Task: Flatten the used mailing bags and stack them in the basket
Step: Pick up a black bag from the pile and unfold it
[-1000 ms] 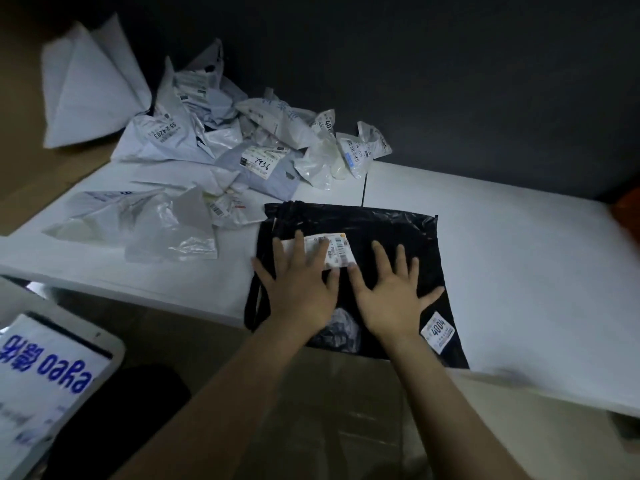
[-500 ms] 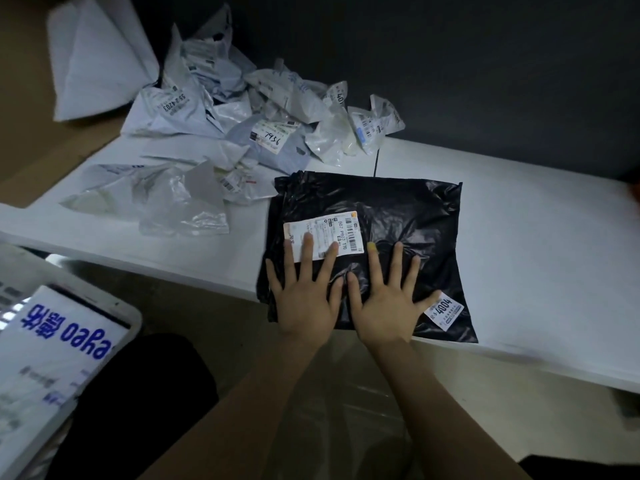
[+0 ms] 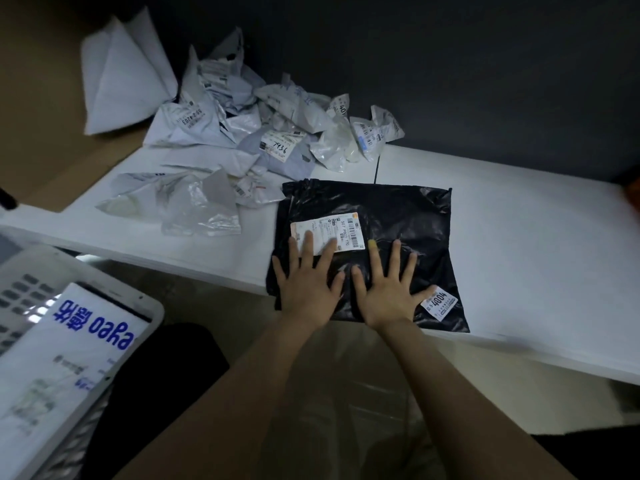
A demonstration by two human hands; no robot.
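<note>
Inspector: Basket position?

Clerk: Off the bench's front left corner and lower than the bench top. One flattened white bag lies in it, blue print upward.

Inspector: Stock awaiting?

Clerk: Pile of crumpled bags, white and clear, at the rear left corner of the bench, well apart from both hands.

Inspector: Item under the hands?

Clerk: Black mailing bag, at the middle of the front edge, its near border hanging slightly over. The left hand and right hand lie palm-down, side by side, on its near half. The fingers of both hands are straight and spread apart, pressing and gripping nothing. The left fingertips overlap the shipping label. The right thumb touches a small sticker at the near right corner.

Inspector: Condition?

Clerk: Glossy, creased and largely flat, with wrinkles toward the far edge. Its longer side appears to run along the front edge.

Inspector: Bearing for transfer?

Clerk: In my judgement, the basket lies left of the bag and nearer the person, so the left hand is the closer one. The bag would travel leftward, long side leading, off the front edge.
</note>
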